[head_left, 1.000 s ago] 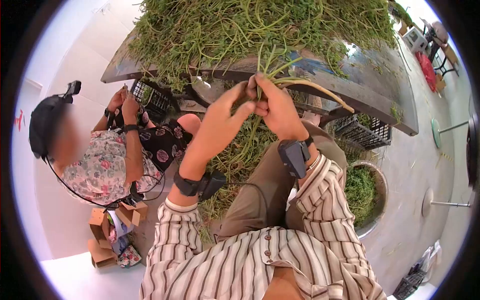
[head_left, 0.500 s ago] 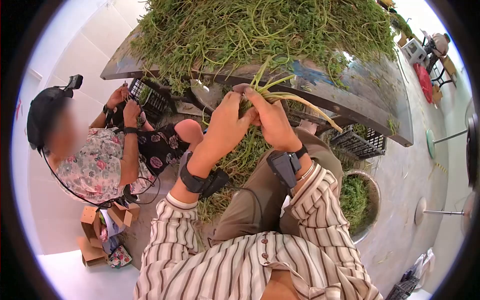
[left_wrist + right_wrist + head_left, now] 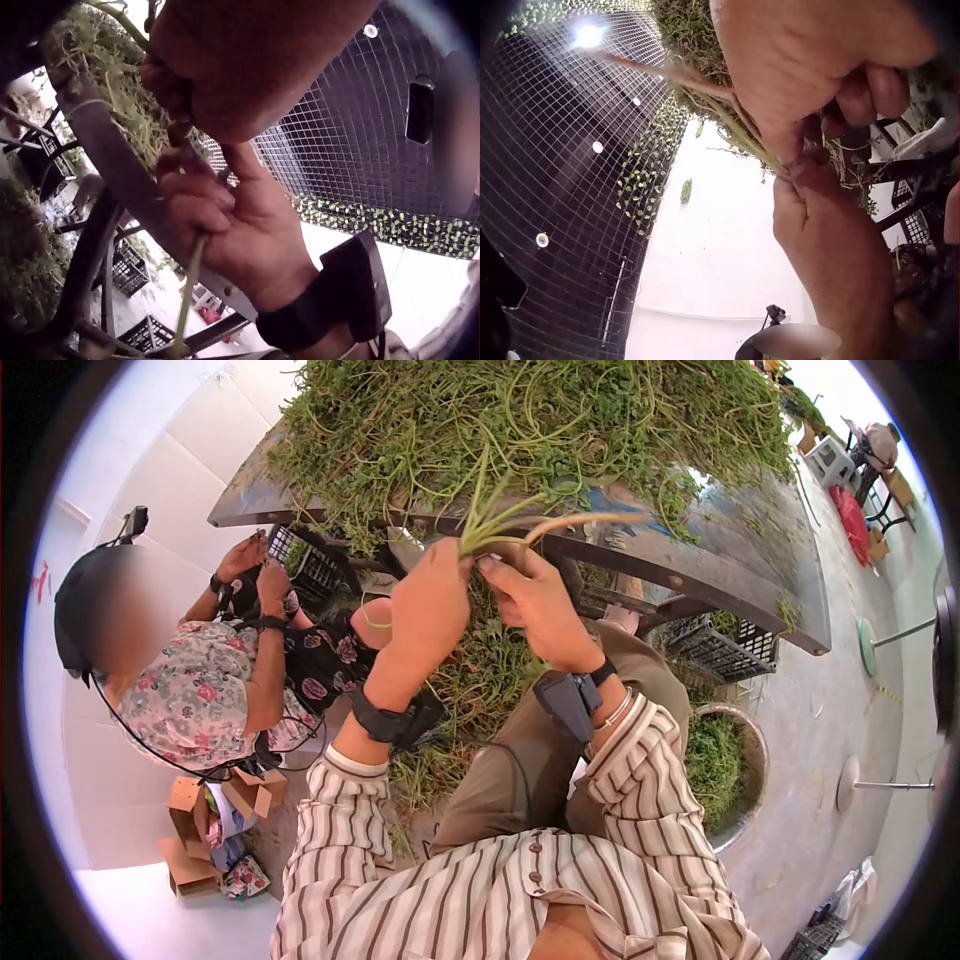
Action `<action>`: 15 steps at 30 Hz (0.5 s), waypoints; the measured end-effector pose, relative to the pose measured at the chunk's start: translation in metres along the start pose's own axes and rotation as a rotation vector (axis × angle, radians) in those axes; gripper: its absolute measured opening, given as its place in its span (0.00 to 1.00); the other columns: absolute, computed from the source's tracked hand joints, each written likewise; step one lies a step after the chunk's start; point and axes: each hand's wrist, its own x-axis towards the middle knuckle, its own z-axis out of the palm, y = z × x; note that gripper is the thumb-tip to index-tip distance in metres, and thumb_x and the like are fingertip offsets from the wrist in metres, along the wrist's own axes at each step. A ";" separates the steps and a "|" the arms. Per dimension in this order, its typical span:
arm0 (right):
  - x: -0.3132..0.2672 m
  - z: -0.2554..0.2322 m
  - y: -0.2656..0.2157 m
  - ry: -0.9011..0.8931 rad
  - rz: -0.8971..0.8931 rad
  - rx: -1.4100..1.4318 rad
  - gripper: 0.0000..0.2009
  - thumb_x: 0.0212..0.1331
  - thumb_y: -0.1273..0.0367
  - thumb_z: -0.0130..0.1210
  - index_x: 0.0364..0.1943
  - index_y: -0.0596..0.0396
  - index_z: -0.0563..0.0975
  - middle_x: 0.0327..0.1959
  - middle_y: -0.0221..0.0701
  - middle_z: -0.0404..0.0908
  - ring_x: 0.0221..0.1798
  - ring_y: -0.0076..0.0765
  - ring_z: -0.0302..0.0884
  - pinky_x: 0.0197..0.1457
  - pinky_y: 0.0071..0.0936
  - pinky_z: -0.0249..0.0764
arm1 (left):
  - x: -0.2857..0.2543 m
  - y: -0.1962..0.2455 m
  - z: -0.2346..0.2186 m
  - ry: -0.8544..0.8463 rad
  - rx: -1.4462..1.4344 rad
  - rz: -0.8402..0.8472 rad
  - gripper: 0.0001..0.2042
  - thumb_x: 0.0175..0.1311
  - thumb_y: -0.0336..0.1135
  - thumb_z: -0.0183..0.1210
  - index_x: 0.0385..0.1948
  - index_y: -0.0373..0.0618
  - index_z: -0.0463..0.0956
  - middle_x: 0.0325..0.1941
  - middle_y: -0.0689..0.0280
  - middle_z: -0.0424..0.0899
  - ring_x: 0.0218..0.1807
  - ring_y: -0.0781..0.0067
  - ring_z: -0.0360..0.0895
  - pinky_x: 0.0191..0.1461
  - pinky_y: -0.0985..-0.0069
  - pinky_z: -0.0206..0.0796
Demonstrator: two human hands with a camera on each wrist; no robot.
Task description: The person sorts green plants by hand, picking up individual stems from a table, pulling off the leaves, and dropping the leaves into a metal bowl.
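A small bunch of green stems sticks up from between my two hands, in front of the table edge. My left hand grips the bunch, its back turned to the head camera. Close beside it, my right hand pinches at the stems with thumb and fingertips. One thicker, pale brownish stem arches out to the right. In the left wrist view, a green stem runs down from the curled fingers of the right hand. The palm side of the left hand is hidden in the head view.
A heap of leafy greens covers much of the dark table. More greens lie on the floor by my legs. Black crates stand under the table, and a round tub sits at right. Another person sits at left.
The stems and both hands have shifted left. My left hand has turned its back to the head camera, and the pale stem has swung up from hanging down at the right.
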 end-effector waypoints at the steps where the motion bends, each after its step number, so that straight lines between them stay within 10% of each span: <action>1: 0.000 -0.002 -0.001 -0.003 0.004 0.004 0.08 0.61 0.65 0.50 0.38 0.54 0.76 0.18 0.14 0.60 0.17 0.08 0.49 0.17 0.12 0.43 | 0.002 -0.006 -0.005 0.011 0.001 -0.013 0.06 0.62 0.33 0.49 0.32 0.41 0.64 0.30 0.54 0.74 0.32 0.46 0.72 0.29 0.59 0.63; 15: -0.008 -0.001 -0.014 0.082 -0.237 -0.420 0.12 0.58 0.66 0.51 0.23 0.61 0.71 0.15 0.18 0.60 0.20 0.13 0.53 0.22 0.18 0.51 | 0.006 -0.052 -0.044 0.187 0.039 -0.265 0.10 0.66 0.38 0.43 0.36 0.41 0.66 0.27 0.51 0.73 0.31 0.44 0.71 0.34 0.58 0.62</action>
